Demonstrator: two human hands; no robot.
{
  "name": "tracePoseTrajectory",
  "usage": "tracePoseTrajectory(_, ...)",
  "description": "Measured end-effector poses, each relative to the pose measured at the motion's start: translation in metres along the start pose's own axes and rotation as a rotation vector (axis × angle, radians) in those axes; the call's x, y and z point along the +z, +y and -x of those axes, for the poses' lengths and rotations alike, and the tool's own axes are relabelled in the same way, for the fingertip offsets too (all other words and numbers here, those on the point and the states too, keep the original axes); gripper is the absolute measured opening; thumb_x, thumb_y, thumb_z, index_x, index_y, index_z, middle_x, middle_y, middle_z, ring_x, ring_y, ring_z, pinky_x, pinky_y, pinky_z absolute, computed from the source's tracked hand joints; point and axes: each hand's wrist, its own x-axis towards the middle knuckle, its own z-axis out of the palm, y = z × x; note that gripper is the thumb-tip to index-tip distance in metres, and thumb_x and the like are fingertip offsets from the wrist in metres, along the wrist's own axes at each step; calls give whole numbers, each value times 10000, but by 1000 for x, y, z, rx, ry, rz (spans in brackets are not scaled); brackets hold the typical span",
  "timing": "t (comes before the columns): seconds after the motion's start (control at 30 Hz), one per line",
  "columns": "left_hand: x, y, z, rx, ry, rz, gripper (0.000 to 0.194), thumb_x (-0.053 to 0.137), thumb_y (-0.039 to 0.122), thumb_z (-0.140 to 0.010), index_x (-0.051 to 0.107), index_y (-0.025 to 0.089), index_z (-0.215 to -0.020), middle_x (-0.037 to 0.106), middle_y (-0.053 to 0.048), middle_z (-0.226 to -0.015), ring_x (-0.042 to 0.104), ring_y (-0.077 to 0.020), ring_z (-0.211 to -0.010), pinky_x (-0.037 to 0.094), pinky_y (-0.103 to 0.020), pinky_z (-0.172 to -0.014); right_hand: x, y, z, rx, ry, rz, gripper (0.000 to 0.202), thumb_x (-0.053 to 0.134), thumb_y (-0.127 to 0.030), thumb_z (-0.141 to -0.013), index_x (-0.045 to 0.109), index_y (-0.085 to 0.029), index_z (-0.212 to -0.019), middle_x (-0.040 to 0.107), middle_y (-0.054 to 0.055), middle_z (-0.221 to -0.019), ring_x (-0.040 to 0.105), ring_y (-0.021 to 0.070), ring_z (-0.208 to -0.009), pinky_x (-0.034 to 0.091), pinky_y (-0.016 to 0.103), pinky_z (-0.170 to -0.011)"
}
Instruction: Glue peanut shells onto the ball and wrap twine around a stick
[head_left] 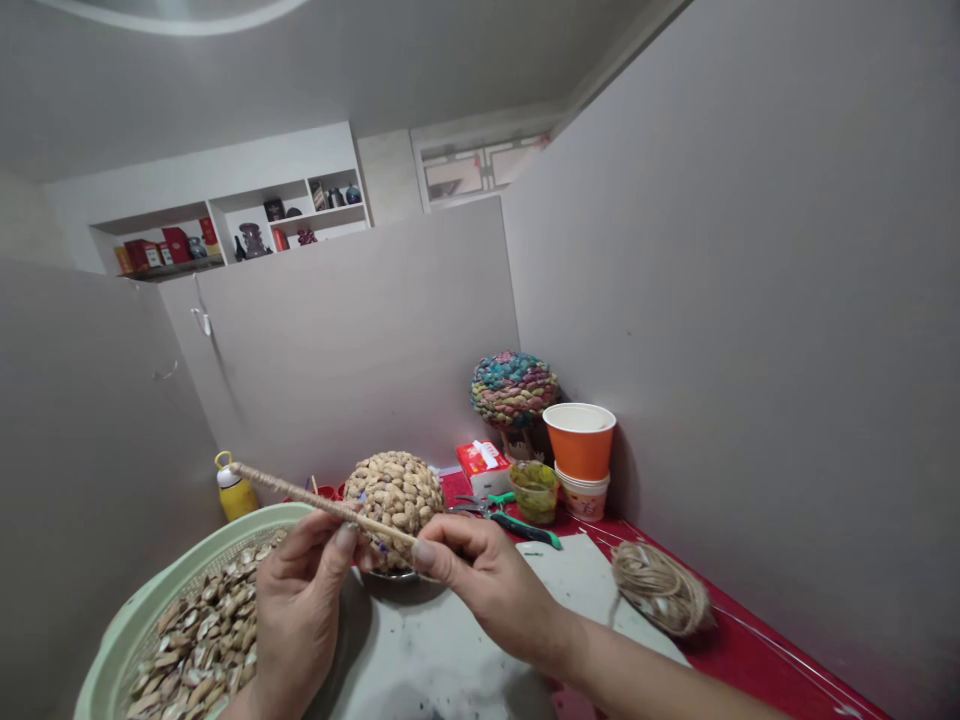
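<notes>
A thin stick wrapped in twine (pixel 289 488) slants across in front of me, its far end up to the left. My left hand (pixel 304 590) pinches it near the middle between thumb and fingers. At its lower right end, my right hand (pixel 495 590) is closed with thumb and forefinger together on it. Right behind the fingers stands a dome covered in peanut shells (pixel 405 485), partly hidden by the stick and hands. A ball of twine (pixel 660 590) lies to the right of my right forearm; whether its strand runs to the stick cannot be made out.
Left, a green basket (pixel 112 640) holds many shell halves. Behind are a yellow bottle (pixel 238 495), pliers (pixel 525 528), a tub (pixel 535 490), paper cups (pixel 580 445), a tissue pack (pixel 484 460) and a colourful shell-covered tree (pixel 514 388). Grey partitions (pixel 360 350) enclose the red-covered table (pixel 739 650).
</notes>
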Motion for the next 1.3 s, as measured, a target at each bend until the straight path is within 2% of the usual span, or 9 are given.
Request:
tracePoseTrajectory(0.13,1,0,0,25,-35,-12,137,753,243,-759,752,209,-892,710,-8,-682,617,-130,-592,533,-234,-594,-2,-1,-2,24,-62,-58,469,554,-548,-883,597,-146,-645,407,-42,-538,339,92,-522,252,235,-489)
tracePoseTrajectory(0.3,0,2,1,39,-91,-34,125,708,232,-810,743,220,-929,700,1,-680,610,-121,-610,520,-219,-611,-5,6,-4,344,-332,-568,436,635,-548,-824,551,-159,-645,240,-126,-417,121,48,-367,94,214,-365)
tracePoseTrajectory(0.4,-1,2,2,37,-114,-35,128,689,227,-828,734,221,-948,689,7,-678,601,-115,-613,512,-214,-617,-6,8,-5,455,-439,-667,423,629,-536,-833,525,-168,-650,211,-138,-419,82,45,-365,64,210,-361)
tracePoseTrajectory(0.47,-2,1,1,29,-108,-45,121,685,233,-832,729,210,-942,683,5,-678,595,-113,-616,507,-210,-619,-5,8,-4,367,-353,-529,418,617,-539,-844,543,-160,-684,262,-122,-447,137,50,-383,104,211,-376)
tracePoseTrajectory(0.6,-1,-2,0,22,-78,-55,117,695,255,-823,726,192,-917,677,1,-666,592,-117,-612,506,-214,-609,1,5,-1,43,-66,-77,365,616,-476,-870,559,-149,-718,414,-48,-612,341,87,-566,260,226,-510)
tracePoseTrajectory(0.7,-1,-3,-1,24,-57,-41,132,721,250,-798,730,196,-918,689,-1,-665,601,-121,-605,512,-221,-605,3,1,0,-1,-21,13,403,555,-487,-901,558,-151,-678,416,-34,-610,353,106,-592,275,245,-537)
tracePoseTrajectory(0.93,-5,-5,0,42,-65,-60,140,713,238,-804,729,204,-939,698,-2,-705,606,-131,-626,518,-242,-617,-2,-3,-1,65,-119,-117,480,549,-561,-882,556,-151,-632,397,-51,-519,308,77,-486,224,230,-460)
tracePoseTrajectory(1.2,-4,-3,2,43,-112,-110,118,678,246,-837,723,189,-931,672,-1,-689,589,-124,-626,500,-226,-615,-7,4,-4,461,-453,-681,441,632,-536,-831,488,-178,-618,239,-131,-409,105,38,-346,64,204,-345)
tracePoseTrajectory(1.3,-2,-3,2,22,-106,-88,108,683,253,-833,721,196,-917,677,2,-682,594,-119,-615,503,-219,-616,-8,3,-5,422,-441,-579,444,598,-555,-849,506,-174,-642,235,-128,-420,117,47,-361,82,208,-353)
